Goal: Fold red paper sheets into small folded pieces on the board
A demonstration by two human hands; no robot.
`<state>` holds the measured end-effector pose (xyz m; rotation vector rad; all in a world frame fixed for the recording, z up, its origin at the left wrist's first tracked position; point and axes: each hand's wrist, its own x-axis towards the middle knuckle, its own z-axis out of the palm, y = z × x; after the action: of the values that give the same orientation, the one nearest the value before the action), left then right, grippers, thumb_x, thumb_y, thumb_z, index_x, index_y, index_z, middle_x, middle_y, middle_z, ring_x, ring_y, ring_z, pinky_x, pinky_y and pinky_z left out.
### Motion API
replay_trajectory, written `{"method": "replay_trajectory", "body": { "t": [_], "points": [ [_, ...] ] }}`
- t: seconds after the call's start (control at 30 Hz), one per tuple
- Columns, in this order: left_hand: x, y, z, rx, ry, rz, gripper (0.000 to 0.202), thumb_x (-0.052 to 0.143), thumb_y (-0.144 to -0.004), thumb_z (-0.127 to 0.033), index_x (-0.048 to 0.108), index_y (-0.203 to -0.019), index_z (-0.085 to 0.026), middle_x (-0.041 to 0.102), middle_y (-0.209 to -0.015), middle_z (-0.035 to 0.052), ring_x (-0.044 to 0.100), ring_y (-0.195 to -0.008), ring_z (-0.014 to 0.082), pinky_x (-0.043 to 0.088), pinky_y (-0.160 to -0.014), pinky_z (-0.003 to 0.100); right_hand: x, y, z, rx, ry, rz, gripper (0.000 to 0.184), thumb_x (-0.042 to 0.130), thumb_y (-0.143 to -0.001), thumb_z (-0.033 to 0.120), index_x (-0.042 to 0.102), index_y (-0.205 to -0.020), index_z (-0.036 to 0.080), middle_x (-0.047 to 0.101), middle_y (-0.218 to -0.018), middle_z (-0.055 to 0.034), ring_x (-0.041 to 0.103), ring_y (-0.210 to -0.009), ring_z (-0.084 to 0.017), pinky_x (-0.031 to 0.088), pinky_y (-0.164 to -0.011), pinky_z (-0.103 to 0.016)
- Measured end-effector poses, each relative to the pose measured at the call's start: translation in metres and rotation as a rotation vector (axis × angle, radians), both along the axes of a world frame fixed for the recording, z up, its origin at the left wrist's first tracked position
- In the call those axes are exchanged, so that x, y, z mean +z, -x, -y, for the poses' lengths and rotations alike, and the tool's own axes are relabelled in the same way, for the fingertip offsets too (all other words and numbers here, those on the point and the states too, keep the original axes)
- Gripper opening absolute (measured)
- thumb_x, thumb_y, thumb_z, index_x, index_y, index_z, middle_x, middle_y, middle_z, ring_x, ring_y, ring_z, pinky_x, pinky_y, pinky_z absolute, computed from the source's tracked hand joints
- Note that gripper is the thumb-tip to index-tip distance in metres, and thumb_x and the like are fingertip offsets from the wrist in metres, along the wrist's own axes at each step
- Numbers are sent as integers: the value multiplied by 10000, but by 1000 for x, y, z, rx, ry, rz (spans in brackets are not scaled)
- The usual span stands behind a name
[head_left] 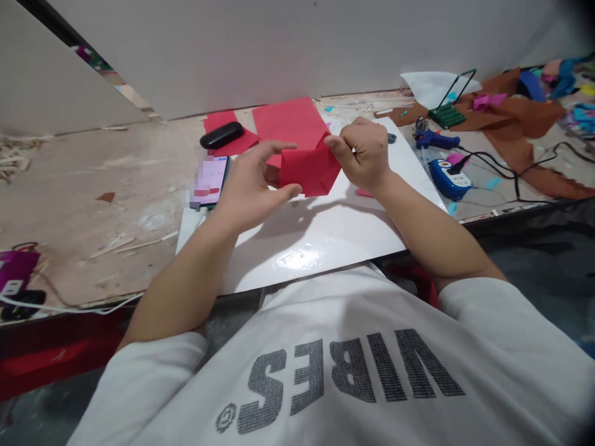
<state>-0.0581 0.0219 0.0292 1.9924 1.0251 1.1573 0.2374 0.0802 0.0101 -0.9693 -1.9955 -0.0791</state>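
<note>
Raised over a white board (pixel 279 241), a folded piece of red paper (pixel 309 172) is held between both hands. My left hand (pixel 253 179) grips its left edge, thumb below and fingers above and behind. At the upper right corner, my right hand (pixel 365 152) pinches the paper between thumb and curled fingers. Behind the folded piece lies a flat red sheet (pixel 290 118), with more red paper (pixel 218 118) to its left. A black case (pixel 222 135) rests on that paper.
A lit phone (pixel 211 179) lies left of my left hand. On the right are a blue glue gun (pixel 437 139), a blue power strip (pixel 450 179) with a black cable, a green stand (pixel 447 114) and brown sheets (pixel 520 124). Wood slivers (pixel 123 246) litter the left tabletop.
</note>
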Motion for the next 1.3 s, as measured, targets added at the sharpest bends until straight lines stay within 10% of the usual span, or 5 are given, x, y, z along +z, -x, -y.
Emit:
{"method": "replay_trajectory", "body": {
  "t": [0.3, 0.63, 1.1, 1.3],
  "points": [
    [1, 35, -47, 47, -293, 326, 884, 1225, -780, -733, 763, -1413, -323, 867, -1564, 41, 716, -731, 103, 682, -688, 340, -6, 7, -1, 546, 463, -308, 740, 897, -1034, 958, 864, -1110, 223, 854, -1036, -68, 818, -954, -234, 735, -888, -398],
    [-46, 0, -56, 72, -175, 377, 918, 1123, -849, -865, 704, -1473, -338, 860, -1262, 60, 900, -1119, 306, 781, -939, 476, -29, 18, -16, 415, 393, -441, 746, 1077, -949, 707, 759, -1498, 316, 795, -1621, -88, 828, -1267, -280, 755, -1228, -534],
    [-68, -21, -35, 185, -238, 434, 868, 1101, -922, -741, 690, -1580, -352, 811, -1689, 121, 933, -1044, 227, 790, -928, 376, -38, 27, -7, 458, 294, -520, 547, 922, -1059, 746, 730, -1331, 312, 827, -1244, -45, 833, -1097, -256, 743, -967, -454],
    [-47, -30, -13, 131, -29, 505, 799, 1149, -847, -772, 737, -1340, -298, 924, -1018, 42, 897, -810, 231, 713, -702, 312, -21, 33, 6, 543, 435, -617, 513, 988, -979, 727, 750, -1088, 285, 858, -1081, -44, 828, -1024, -248, 722, -987, -438]
  ]
}}
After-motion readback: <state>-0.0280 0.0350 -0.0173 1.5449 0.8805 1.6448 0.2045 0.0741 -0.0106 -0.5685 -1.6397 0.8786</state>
